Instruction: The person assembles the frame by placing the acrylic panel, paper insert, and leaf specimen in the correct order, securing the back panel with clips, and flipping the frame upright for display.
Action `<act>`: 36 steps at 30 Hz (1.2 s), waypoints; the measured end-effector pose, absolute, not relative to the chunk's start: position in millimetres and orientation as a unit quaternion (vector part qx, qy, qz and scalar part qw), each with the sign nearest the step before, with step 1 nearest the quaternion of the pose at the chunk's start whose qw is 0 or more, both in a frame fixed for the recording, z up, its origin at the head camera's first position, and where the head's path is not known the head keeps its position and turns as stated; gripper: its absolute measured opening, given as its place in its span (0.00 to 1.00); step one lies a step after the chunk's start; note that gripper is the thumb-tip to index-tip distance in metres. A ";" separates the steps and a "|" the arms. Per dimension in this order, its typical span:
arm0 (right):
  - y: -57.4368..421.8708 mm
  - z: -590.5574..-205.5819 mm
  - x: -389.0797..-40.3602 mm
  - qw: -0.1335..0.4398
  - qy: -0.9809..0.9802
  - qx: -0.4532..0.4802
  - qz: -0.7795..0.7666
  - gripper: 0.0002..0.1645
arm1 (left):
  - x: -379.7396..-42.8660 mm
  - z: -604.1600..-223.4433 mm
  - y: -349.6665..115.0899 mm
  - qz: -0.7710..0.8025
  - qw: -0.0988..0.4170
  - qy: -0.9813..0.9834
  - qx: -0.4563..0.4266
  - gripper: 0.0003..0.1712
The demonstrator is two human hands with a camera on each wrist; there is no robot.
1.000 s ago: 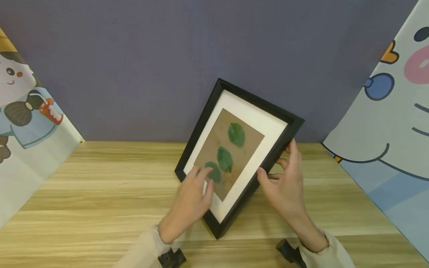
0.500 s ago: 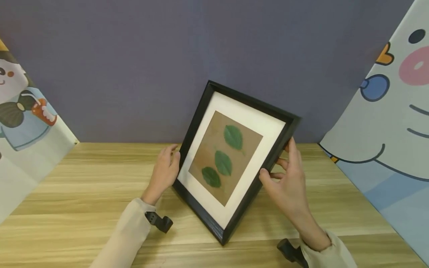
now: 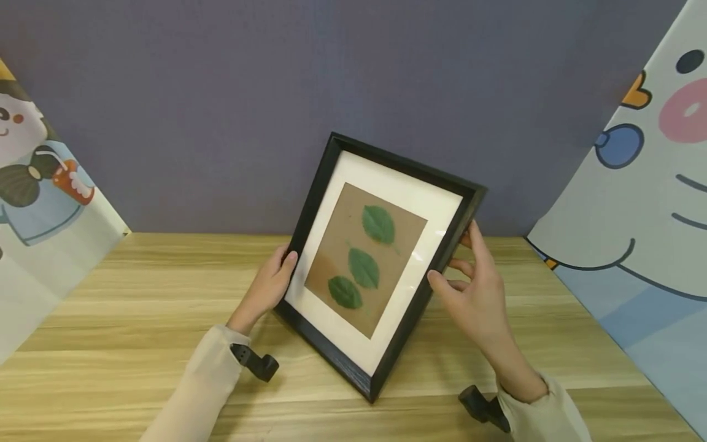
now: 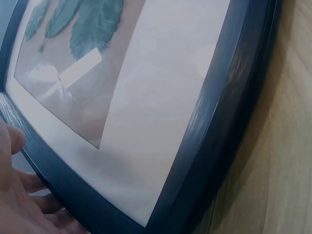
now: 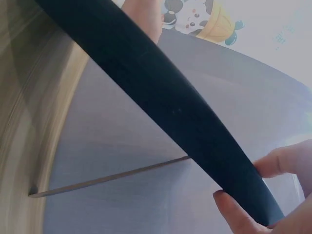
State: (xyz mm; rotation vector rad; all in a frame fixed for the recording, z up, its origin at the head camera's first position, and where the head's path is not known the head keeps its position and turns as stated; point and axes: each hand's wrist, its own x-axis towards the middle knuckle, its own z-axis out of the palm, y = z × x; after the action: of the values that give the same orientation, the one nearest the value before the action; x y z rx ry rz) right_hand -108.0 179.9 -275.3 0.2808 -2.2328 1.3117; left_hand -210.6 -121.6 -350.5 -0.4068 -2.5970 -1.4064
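Note:
A black picture frame (image 3: 381, 387) with a white mat and several green leaves on a brown sheet stands tilted, its bottom corner low at the wooden table. My left hand (image 3: 267, 285) holds its left edge, thumb at the front; in the left wrist view, fingers (image 4: 48, 202) of that hand curl toward the back. My right hand (image 3: 480, 294) grips the right edge between thumb and fingers. From behind, the right wrist view shows a thin brown support leg (image 5: 112, 179) running from the frame down to the table.
The wooden table (image 3: 138, 319) ends at a plain grey-purple wall (image 3: 193, 123). Cartoon panels stand at the left (image 3: 50, 190) and right (image 3: 635, 184). A small black camera sits on each wrist, the left camera (image 3: 256, 363) and the right camera (image 3: 483, 408).
My left hand has moved from in front of the picture to the frame's left edge and taken hold there. The frame has shifted slightly left and turned. The right hand keeps its grip.

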 end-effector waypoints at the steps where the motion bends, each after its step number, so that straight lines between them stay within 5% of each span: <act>1: 181.1 -275.1 -109.5 0.259 -0.828 0.105 0.486 0.54 | -209.4 -349.8 -122.2 -0.468 0.083 -0.870 -0.133 0.28; 11: 189.3 -271.5 -125.8 0.220 -0.821 0.117 0.514 0.51 | -198.9 -345.2 -128.5 -0.450 0.089 -0.880 -0.120 0.28; 36: 196.9 -285.6 -162.6 0.245 -0.783 0.103 0.563 0.33 | -163.1 -345.4 -130.7 -0.423 0.107 -0.892 -0.115 0.25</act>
State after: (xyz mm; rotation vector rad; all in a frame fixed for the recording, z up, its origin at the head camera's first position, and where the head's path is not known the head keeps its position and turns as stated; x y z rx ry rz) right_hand -162.6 196.9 -285.6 0.2805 -2.1366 1.5363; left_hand -163.1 -130.7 -345.4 -0.3400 -2.6275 -1.2448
